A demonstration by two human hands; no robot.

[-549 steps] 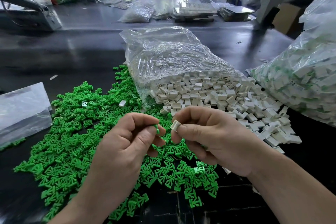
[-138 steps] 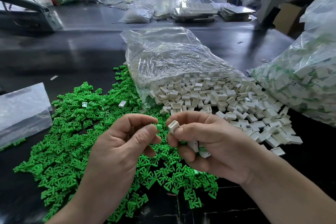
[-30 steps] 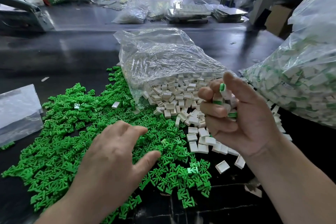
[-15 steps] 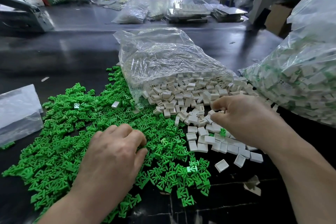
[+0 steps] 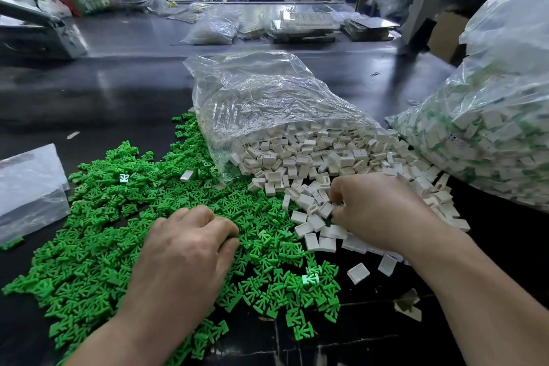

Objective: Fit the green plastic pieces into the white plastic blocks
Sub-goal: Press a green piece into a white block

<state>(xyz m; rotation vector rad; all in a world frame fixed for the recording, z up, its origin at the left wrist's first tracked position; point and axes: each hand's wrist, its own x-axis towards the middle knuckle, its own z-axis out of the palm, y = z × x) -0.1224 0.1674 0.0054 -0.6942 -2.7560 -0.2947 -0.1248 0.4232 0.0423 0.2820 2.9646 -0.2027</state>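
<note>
A wide heap of small green plastic pieces (image 5: 104, 232) covers the dark table on the left. White plastic blocks (image 5: 312, 154) spill from an open clear bag (image 5: 267, 98) in the middle. My left hand (image 5: 184, 252) lies palm down on the green heap, its fingers curled into the pieces. My right hand (image 5: 383, 211) rests on the near edge of the white blocks, thumb and fingers pinched among them. What lies under either palm is hidden.
A big clear bag of white blocks with green showing in them (image 5: 490, 134) stands at the right. A flat plastic bag (image 5: 29, 184) lies at the left. Two loose white blocks (image 5: 358, 273) sit near my right wrist. More bags and trays (image 5: 306, 24) line the far side of the table.
One second ago my right hand was raised holding several fitted pieces; it has come down onto the white blocks. My left hand dropped onto the green heap and its fingers have curled in.
</note>
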